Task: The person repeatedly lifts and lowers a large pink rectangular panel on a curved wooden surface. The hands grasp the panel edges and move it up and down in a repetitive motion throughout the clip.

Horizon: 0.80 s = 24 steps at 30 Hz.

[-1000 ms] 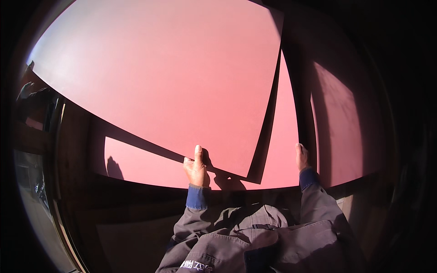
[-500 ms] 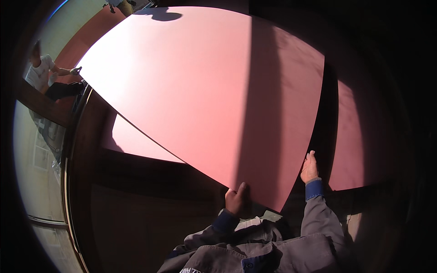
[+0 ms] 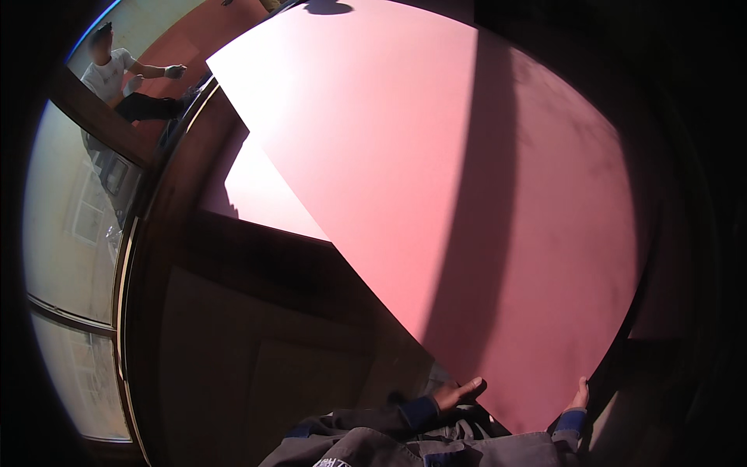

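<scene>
Head view | large flat pink board fills centre, tilted, lower corner near the body, broad shadow band across it | left hand grips board's lower-left edge, thumb on face | right hand clasps lower-right edge, fingers hidden behind | second pink sheet behind, left | another person upper left, arm outstretched.

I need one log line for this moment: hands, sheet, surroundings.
left hand: grips sheet's lower edge | right hand: on sheet's lower right edge | pink sheet: large, tilted | another person: upper left
</scene>
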Tool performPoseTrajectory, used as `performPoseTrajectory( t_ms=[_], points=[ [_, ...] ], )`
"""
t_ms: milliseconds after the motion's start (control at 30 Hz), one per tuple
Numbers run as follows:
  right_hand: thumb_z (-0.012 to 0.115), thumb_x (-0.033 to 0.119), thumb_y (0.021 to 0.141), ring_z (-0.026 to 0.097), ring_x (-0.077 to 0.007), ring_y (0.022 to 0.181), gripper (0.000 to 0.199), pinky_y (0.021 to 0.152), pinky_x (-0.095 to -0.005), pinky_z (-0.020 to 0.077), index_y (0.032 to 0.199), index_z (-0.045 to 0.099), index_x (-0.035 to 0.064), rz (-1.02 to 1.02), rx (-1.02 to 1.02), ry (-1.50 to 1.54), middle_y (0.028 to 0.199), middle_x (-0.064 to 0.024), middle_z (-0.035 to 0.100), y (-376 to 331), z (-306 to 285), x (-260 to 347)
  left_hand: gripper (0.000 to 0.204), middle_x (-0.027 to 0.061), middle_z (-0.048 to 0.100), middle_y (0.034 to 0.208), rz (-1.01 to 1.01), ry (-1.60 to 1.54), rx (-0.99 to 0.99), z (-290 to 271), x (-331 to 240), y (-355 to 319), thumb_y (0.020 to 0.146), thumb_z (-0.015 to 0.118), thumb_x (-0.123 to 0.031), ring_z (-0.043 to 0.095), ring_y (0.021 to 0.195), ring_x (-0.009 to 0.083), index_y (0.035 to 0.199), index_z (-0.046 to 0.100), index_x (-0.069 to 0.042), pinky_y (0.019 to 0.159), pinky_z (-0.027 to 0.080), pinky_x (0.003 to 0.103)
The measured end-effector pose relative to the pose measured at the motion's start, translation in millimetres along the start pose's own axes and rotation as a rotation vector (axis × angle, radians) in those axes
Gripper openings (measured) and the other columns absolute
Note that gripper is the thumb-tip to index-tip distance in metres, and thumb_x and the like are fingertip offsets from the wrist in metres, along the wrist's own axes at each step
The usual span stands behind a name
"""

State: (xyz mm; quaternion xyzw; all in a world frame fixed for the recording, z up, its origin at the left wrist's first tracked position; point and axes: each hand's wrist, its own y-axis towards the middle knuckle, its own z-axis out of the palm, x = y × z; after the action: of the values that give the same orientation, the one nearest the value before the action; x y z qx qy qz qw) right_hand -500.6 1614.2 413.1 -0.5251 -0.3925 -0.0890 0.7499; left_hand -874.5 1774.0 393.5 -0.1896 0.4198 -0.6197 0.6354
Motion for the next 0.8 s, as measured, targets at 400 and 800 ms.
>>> performPoseTrajectory(
  t_ms=[400,800],
  points=[
    [0.051,0.050,0.093,0.051,-0.0344,0.120,0.064,0.100,-0.0492,0.0425,0.137,0.045,0.0033,0.087,-0.056,-0.073,0.134,-0.0150,0.052,-77,548,-139,0.053,0.0095,0.059,0.125,0.248,0.039,0.199,-409,-414,-192,0.089,0.069,-0.031,0.056,0.113,0.0173,0.129,0.053,0.000,0.099,0.045,0.035],
    [0.056,0.035,0.095,0.058,-0.0325,0.112,0.048,0.095,-0.0463,0.0484,0.128,0.051,0.0007,0.067,0.086,0.286,0.128,-0.0136,0.057,259,1112,-333,0.036,0.0063,0.068,0.099,0.538,-0.043,-0.121,-845,-877,-56,0.096,0.059,-0.030,0.066,0.085,0.0136,0.110,0.064,0.003,0.076,0.054,0.028]
  ],
)
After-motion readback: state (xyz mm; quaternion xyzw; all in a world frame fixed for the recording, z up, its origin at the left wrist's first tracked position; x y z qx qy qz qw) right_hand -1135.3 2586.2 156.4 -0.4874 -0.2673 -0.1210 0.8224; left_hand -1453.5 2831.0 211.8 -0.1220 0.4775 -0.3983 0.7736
